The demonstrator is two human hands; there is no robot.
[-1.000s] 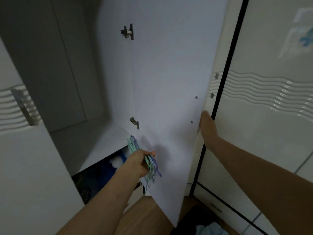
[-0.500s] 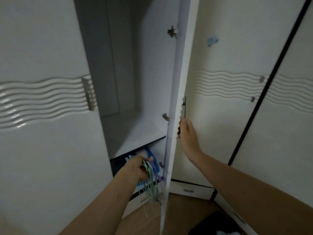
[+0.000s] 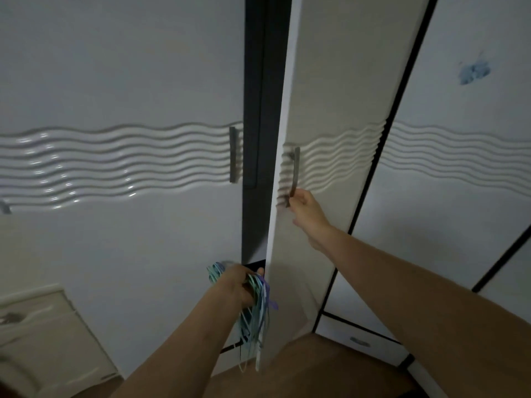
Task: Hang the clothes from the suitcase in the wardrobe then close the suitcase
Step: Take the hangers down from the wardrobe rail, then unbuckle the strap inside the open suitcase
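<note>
Two hands were in view, left (image 3: 240,285) and right (image 3: 306,206); three wardrobe doors (image 3: 115,81) showed, two bar handles (image 3: 294,170), one bundle of hangers (image 3: 254,311), too tangled to count

A bundle of hangers (image 3: 254,305) was gripped by the left hand (image 3: 238,285); the door handle (image 3: 293,173) of the ajar wardrobe door (image 3: 339,110) was touched by the right hand (image 3: 306,209).

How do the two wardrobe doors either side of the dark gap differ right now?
The left door sits shut and flush; the right door stands ajar, its white edge turned toward the camera. No hand touches the left door's handle; the right hand is at the lower end of the right door's handle. The left door looks glossier, the right one shaded. Both carry wavy ridges and a vertical bar handle.
</note>
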